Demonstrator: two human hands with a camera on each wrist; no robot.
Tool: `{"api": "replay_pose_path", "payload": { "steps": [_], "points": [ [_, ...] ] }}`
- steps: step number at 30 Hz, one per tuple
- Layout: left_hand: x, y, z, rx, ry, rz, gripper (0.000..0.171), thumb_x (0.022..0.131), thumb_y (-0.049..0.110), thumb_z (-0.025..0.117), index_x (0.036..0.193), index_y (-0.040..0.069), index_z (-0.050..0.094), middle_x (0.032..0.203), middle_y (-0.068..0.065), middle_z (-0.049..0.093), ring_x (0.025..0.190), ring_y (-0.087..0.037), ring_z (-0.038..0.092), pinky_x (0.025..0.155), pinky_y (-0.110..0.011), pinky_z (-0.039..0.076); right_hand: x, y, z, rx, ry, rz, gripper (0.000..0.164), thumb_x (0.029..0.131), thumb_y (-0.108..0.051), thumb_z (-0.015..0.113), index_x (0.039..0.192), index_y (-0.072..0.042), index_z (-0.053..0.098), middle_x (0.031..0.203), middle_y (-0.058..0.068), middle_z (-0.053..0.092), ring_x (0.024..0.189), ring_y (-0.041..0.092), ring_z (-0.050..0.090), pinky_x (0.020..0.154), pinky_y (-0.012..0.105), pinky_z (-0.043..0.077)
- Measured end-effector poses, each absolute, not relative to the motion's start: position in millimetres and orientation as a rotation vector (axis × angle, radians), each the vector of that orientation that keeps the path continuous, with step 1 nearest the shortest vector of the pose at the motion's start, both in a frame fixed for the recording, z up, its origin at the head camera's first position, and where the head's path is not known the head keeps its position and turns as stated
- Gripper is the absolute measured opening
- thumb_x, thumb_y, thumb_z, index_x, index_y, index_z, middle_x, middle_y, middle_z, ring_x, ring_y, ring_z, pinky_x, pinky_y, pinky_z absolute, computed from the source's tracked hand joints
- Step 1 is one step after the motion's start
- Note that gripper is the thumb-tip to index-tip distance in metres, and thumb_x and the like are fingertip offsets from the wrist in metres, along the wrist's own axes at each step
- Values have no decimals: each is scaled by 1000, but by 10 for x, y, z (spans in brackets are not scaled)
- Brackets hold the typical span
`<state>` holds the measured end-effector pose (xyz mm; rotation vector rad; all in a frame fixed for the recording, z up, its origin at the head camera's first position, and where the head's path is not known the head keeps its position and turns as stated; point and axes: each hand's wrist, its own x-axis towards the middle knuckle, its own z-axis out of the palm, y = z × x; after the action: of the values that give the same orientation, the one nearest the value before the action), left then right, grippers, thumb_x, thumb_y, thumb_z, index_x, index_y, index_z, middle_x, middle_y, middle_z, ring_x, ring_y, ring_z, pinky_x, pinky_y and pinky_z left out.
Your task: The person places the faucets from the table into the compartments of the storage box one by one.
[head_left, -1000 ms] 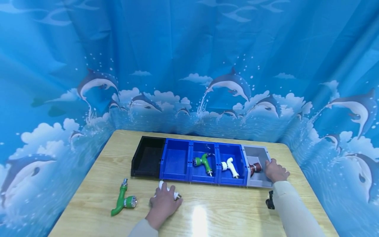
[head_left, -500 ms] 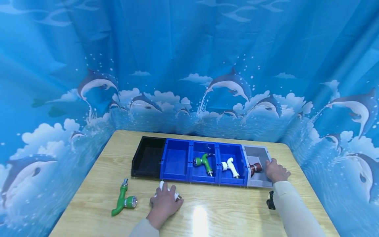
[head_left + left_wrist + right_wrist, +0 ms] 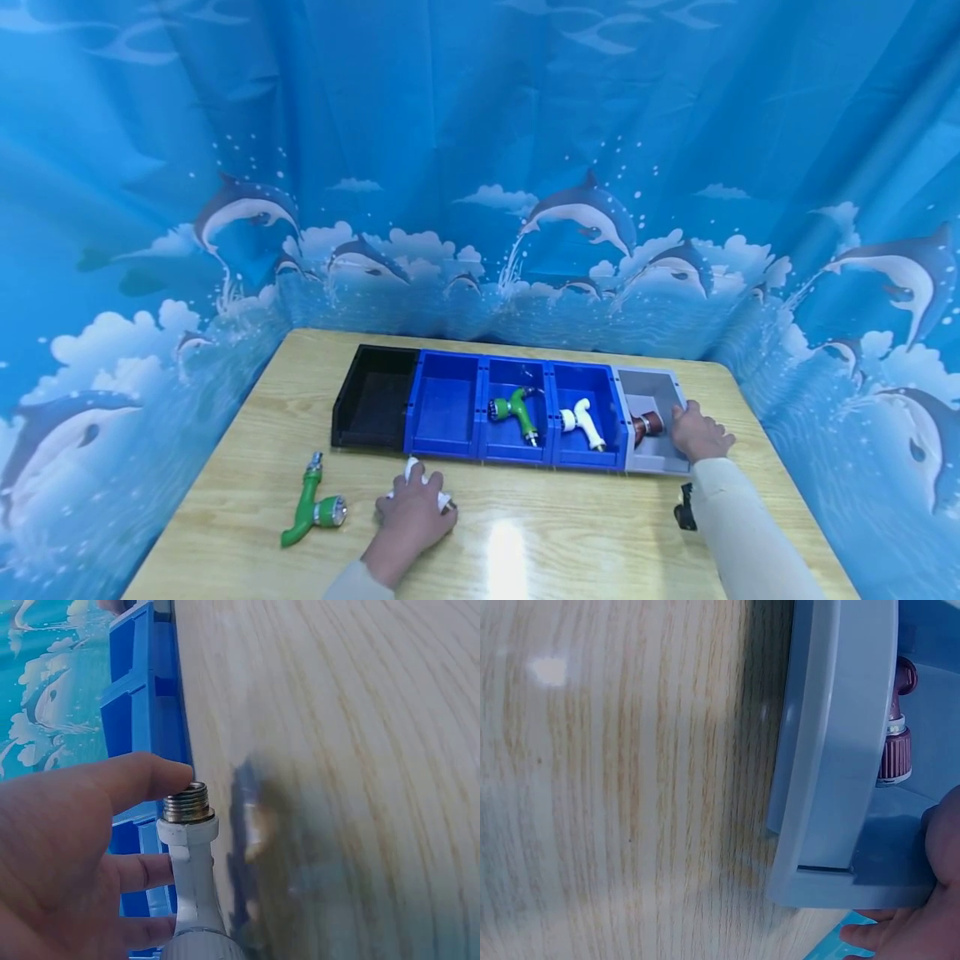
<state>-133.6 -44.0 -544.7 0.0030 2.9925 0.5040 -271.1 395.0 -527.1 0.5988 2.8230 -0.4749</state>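
Note:
My left hand (image 3: 415, 517) grips a white faucet (image 3: 196, 877) on the near side of the bins. In the left wrist view the thumb tip lies at the faucet's brass threaded end, with fingers along its body. The palm hides much of it in the head view. My right hand (image 3: 699, 431) holds the right wall of the grey bin (image 3: 855, 735), thumb inside and fingers outside. A dark red faucet (image 3: 647, 426) lies in that bin. To the left of my left hand, a green faucet (image 3: 307, 504) lies on the table.
A row of joined bins runs along the table (image 3: 570, 533): a black bin (image 3: 367, 437), a blue bin (image 3: 444, 404), a blue bin with a green faucet (image 3: 516, 412), one with a white faucet (image 3: 583, 423), then the grey one. A dolphin-print curtain (image 3: 480, 167) hangs behind.
My left hand has shifted slightly to the left with the white faucet, which has turned a little under the fingers. My right hand stays on the grey bin's wall.

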Motion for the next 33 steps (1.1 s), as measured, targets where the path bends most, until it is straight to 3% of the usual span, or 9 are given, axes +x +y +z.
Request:
{"api": "replay_pose_path", "payload": {
  "steps": [18, 28, 33],
  "points": [
    [-1134, -584, -5056, 118, 2904, 597, 44, 75, 43, 77, 107, 16, 65, 130, -16, 50, 109, -41, 51, 77, -71, 41, -2716, 3949, -5286, 573, 2849, -409, 62, 105, -37, 14, 142, 11, 24, 124, 43, 45, 114, 58, 42, 100, 65, 26],
    [-1076, -664, -4786, 141, 2904, 647, 42, 75, 44, 77, 107, 19, 65, 134, -14, 49, 114, -41, 51, 77, -71, 43, -2715, 3916, -5257, 588, 2857, -382, 61, 105, -35, 15, 143, 12, 23, 126, 43, 43, 119, 59, 36, 105, 64, 21],
    [-1087, -706, -4731, 153, 2881, 725, 37, 75, 44, 78, 103, 23, 64, 137, -12, 48, 116, -39, 50, 78, -71, 43, -2709, 3899, -5256, 599, 2862, -369, 60, 105, -34, 16, 138, 16, 28, 119, 42, 47, 116, 58, 38, 103, 63, 23]
  ]
}}
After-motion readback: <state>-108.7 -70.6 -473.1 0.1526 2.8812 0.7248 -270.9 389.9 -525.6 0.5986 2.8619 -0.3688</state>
